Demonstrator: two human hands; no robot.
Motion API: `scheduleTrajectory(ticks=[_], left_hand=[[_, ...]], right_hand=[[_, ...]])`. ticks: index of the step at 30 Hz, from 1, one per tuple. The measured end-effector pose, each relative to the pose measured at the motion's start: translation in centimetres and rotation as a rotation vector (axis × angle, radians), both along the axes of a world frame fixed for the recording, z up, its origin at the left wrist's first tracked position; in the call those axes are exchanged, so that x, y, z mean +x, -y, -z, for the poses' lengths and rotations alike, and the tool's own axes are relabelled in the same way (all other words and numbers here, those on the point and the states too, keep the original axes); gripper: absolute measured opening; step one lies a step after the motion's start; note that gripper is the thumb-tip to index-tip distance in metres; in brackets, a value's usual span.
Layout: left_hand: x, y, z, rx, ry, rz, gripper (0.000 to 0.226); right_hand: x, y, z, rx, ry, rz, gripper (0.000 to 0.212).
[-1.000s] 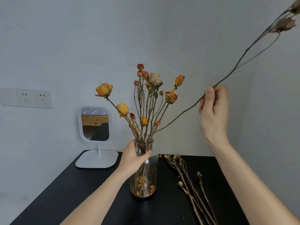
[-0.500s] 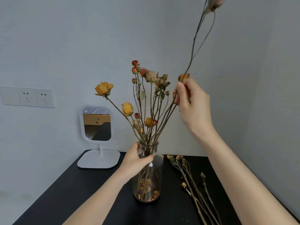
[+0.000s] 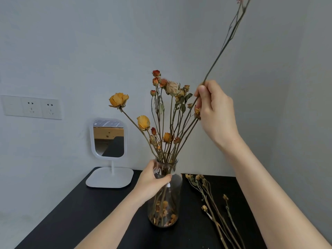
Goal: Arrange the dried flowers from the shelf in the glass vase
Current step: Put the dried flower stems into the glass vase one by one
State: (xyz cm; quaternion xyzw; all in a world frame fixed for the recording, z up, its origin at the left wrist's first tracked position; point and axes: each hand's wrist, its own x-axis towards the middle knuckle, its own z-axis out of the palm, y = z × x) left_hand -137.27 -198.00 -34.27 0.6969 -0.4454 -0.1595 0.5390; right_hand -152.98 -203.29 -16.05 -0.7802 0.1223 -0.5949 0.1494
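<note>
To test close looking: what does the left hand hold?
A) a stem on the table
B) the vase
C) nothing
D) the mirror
B: the left hand grips the neck of the vase, while the right hand pinches a long stem.

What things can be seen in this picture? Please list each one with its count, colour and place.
glass vase: one, clear, on the table
dried flowers: one bunch, yellow, orange, red, in the vase
long stem: one, brown, slanting up right from the bunch
loose stems: several, brown, on the table right of the vase
mirror: one, white, table's back left
socket panel: one, white, left wall
table: one, black, below
left hand: one, grips the vase neck
right hand: one, pinches the long stem
</note>
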Motion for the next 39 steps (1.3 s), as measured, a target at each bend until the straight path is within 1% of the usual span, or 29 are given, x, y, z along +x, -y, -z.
scheduleTrajectory(ticks=[5,10,12,15,18,22,25,27,30,32,37,39], left_hand=[[0.1,0.2,0.2,-0.003,-0.014,-0.012,0.045],[0.0,0.2,0.2,-0.005,-0.008,-0.029,0.047],[0.0,0.3,0.3,-0.003,-0.008,-0.03,0.048],[0.0,0.3,0.3,0.001,-0.005,-0.027,0.048],[-0.1,0.2,0.3,-0.002,-0.002,-0.031,0.047],[-0.1,0.1,0.0,0.004,-0.024,-0.026,0.046],[-0.4,0.2,-0.7,-0.007,-0.04,-0.013,0.052],[-0.8,0.4,-1.0,-0.041,-0.026,-0.027,0.059],[-1.2,0.8,-0.9,-0.102,0.031,-0.091,0.06],[-1.1,0.9,-0.8,-0.118,0.063,-0.109,0.057],[-0.9,0.6,-1.0,-0.09,0.073,-0.073,0.056],[-0.7,0.4,-1.0,-0.078,0.058,-0.046,0.052]], right_hand=[[0.7,0.0,0.8,0.0,-0.188,0.05,0.029],[1.1,0.4,1.0,0.027,-0.186,0.05,0.025],[1.3,0.6,0.9,0.015,-0.228,0.037,0.025],[1.5,0.6,1.4,-0.035,-0.368,0.023,0.025],[1.9,0.9,2.9,-0.07,-0.485,0.075,0.026],[2.4,1.1,5.4,0.007,-0.663,0.1,0.029],[2.7,1.0,7.0,0.066,-0.766,0.08,0.024],[2.8,0.9,7.3,0.122,-0.745,0.034,0.025],[3.0,0.7,7.2,0.191,-0.543,-0.036,0.016],[3.1,0.7,7.2,0.198,-0.459,-0.051,0.013],[3.0,0.9,7.6,0.284,-0.473,-0.117,0.018],[3.0,0.8,7.7,0.284,-0.478,-0.125,0.018]])
